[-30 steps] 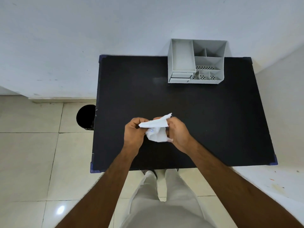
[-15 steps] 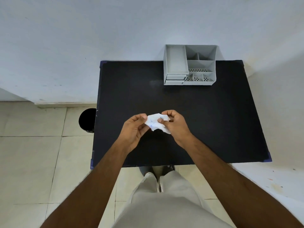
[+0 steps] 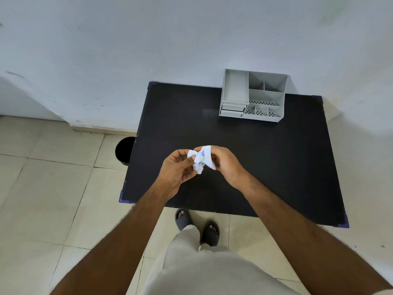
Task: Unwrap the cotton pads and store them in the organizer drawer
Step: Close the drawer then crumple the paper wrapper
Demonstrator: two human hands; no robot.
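Note:
Both hands hold a small white bundle over the near left part of the black table point(image 3: 276, 167). My left hand point(image 3: 176, 169) pinches the crumpled white wrapper point(image 3: 196, 160), which has faint blue print. My right hand point(image 3: 223, 162) grips a flat white stack of cotton pads point(image 3: 207, 156) that touches the wrapper. A grey organizer point(image 3: 253, 95) stands at the table's far edge against the wall, with two small drawers point(image 3: 232, 109) at its front left, both pushed in.
A black round bin point(image 3: 124, 150) stands on the tiled floor just left of the table. The white wall runs behind the table. My legs and dark sandals point(image 3: 197, 224) are at the table's near edge.
The wrapper has been bunched into a tighter wad in my left hand, and the flat pad stack now shows in my right. My view has swung left, so the table sits further right.

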